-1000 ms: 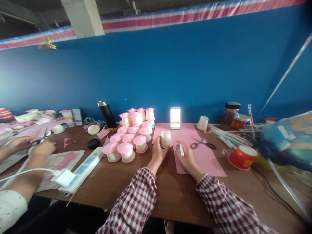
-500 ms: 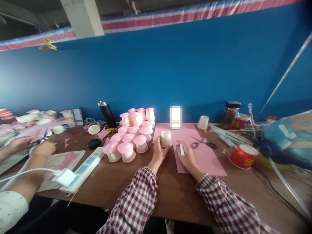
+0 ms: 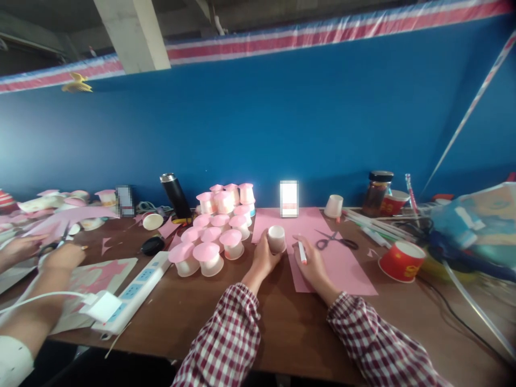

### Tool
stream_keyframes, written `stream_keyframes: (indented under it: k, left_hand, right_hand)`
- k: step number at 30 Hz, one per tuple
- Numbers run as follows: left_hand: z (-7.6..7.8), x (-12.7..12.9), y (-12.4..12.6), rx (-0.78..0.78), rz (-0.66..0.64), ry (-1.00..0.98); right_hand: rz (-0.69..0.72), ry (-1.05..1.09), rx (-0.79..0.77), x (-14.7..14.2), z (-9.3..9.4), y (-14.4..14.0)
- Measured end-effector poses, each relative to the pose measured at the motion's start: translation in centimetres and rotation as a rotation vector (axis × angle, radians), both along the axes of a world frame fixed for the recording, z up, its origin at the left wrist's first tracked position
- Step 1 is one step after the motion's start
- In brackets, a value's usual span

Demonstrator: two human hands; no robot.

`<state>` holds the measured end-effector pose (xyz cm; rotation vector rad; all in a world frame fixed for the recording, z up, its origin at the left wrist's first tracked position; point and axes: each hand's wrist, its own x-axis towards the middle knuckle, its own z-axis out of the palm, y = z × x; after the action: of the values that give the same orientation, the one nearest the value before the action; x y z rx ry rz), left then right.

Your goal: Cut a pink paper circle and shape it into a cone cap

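Brown wooden worktop (image 3: 290, 328) against a blue wall, crowded along its far edge; I log the contents as seen through the head camera.

Item: left hand (image 3: 263, 259), fingers curled closed around a small white paper cup (image 3: 277, 238), holding it upside down on the near-left part of the pink paper sheet (image 3: 346, 271).
Item: right hand (image 3: 313, 264), closed around a white marker (image 3: 301, 251) with its tip up, just beside the cup, resting on the same sheet.
Item: black scissors (image 3: 336, 241), lying on the sheet toward the far edge, apart from both hands.
Item: cluster of pink-topped cups (image 3: 217, 231), stacked and standing left of the sheet.
Item: black flask (image 3: 174, 194), leaning, near the far edge behind the cluster.
Item: red paper cup (image 3: 401, 260), toward the right edge.
Item: white power strip (image 3: 133, 290), toward the near-left corner.
Item: another person's hand (image 3: 58, 257) at the left edge, over pink cuttings.

Handling note, my judgement: press the cup flat on the sheet so it cannot slide, bring the marker tip down against its rim, and keep the line tight to the rim all the way round.
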<state>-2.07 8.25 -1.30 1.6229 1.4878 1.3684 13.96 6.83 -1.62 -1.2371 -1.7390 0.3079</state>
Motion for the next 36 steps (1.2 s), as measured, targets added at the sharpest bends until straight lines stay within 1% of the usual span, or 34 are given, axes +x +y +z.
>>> stream_keyframes:
  k: [3, 6, 9, 14, 19, 22, 27, 30, 36]
  left_hand:
    - [0.2, -0.6, -0.1, -0.024, -0.071, 0.114]
    - [0.6, -0.9, -0.3, -0.058, -0.092, 0.193]
    - [0.9, -0.8, -0.3, -0.088, -0.075, 0.212]
    - [0.8, -0.4, -0.3, -0.099, -0.028, 0.207]
    - [0.9, 0.1, -0.6, -0.098, 0.04, 0.311]
    - [0.8, 0.2, -0.7, -0.1, 0.045, 0.341]
    - [0.2, 0.2, -0.7, -0.042, -0.026, 0.313]
    - [-0.1, 0.2, -0.8, 0.005, -0.042, 0.31]
    - [0.3, 0.6, -1.1, 0.072, -0.034, 0.272]
  right_hand:
    - [-0.008, -0.003, 0.011, -0.1, 0.2, -0.1]
    - [-0.008, -0.003, 0.001, -0.1, 0.4, -0.3]
    - [-0.005, 0.008, -0.012, -0.2, 0.5, -0.4]
    - [0.008, 0.025, -0.001, -0.2, 0.6, -0.5]
    - [0.0, 0.026, -0.022, -0.6, 0.8, -0.6]
    - [0.009, 0.026, -0.046, -0.7, 0.8, -0.6]
    - [0.012, 0.02, -0.043, -0.7, 0.7, -0.5]
    - [0.013, 0.032, -0.035, -0.9, 0.7, -0.4]
    - [0.038, 0.04, -0.033, -1.0, 0.6, -0.2]
